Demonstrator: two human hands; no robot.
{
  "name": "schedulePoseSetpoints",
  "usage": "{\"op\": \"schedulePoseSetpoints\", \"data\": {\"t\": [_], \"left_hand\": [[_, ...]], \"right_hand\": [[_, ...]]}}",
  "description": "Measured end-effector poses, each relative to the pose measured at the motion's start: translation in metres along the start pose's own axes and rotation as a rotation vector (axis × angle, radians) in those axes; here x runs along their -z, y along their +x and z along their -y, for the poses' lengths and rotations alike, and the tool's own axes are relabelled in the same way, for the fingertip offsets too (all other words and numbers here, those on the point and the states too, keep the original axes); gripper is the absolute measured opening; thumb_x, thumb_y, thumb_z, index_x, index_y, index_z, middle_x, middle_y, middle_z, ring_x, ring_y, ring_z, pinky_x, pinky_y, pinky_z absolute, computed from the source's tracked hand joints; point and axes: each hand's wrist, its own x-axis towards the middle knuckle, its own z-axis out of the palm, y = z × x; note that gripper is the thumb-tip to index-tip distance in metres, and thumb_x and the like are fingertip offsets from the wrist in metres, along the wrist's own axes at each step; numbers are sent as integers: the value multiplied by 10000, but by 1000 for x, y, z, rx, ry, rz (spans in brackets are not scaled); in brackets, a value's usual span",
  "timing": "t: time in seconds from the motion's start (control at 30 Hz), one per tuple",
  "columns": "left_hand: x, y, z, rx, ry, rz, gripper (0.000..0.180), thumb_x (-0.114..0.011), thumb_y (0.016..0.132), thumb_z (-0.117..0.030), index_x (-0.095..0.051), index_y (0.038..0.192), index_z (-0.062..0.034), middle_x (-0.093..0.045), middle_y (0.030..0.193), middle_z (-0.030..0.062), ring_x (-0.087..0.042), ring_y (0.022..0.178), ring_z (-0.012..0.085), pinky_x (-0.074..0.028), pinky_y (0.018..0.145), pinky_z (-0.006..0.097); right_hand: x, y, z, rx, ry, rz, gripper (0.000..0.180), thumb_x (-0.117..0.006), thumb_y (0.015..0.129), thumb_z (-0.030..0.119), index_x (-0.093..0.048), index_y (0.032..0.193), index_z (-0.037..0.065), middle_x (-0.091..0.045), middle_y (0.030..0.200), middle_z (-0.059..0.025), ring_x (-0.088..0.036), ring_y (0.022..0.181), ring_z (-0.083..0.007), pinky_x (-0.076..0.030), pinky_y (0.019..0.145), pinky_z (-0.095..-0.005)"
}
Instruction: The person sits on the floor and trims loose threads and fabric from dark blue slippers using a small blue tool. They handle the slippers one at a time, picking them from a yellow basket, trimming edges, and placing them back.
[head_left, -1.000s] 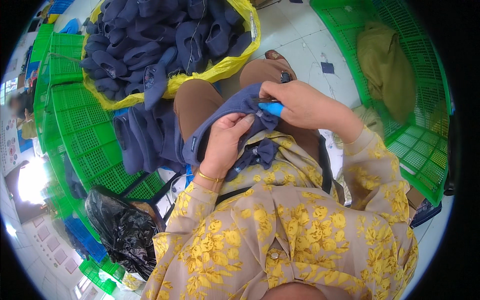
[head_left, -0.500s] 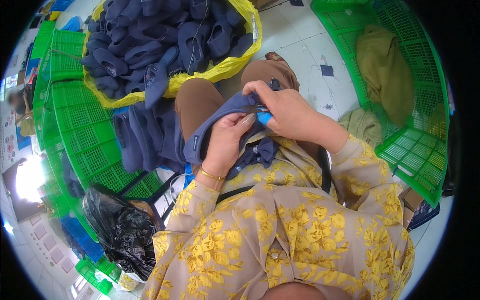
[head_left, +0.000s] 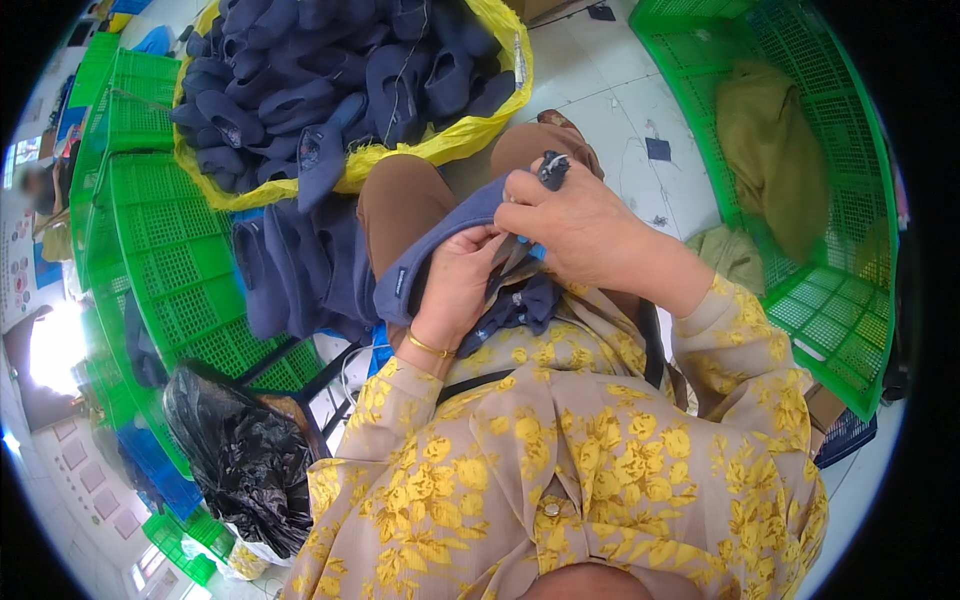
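The floor is surfaced with pale tiles showing visible joint lines. Directly on it lie 2 flat, dark scraps: 1 near the upper edge of the view, 1 beside the green crate. Thread tufts lie near the latter. The yellow sack and crate stand on the tiles.

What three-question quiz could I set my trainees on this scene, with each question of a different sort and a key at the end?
1. Multiple choice: What colour is the bag holding the piled slippers? (a) red (b) yellow (c) white
2. True or false: The left hand, with a gold-coloured bracelet at its wrist, holds a navy slipper.
3. Short answer: Which of the hands holds the dark tool?

Key: 1. b; 2. true; 3. the right hand.
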Motion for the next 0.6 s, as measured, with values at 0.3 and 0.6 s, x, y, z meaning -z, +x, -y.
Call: {"op": "schedulePoseSetpoints", "data": {"t": [0.3, 0.6], "left_hand": [[-7, -3, -10, 20, 103, -28, 134, -610, 930, -115, -679, 983, -12, -647, 874, -14, -558, 757, 42, -453, 675, 198], [-39, -20, -76, -66, 411, -53, 209, -699, 880, -183, -660, 929, 16, -621, 799, -40, -546, 686, 52, -451, 619, 202]], "right_hand": [[7, 21, 23, 39, 449, -546, 261, -598, 784, -54, -574, 1012, 72, -622, 915, -44, -587, 767, -198, -451, 653, -272], [47, 21, 26, -446, 1359, -445, 104, -615, 934, 104, -626, 1029, 64, -509, 751, 84, -446, 665, -8, -377, 593, -184]]}}
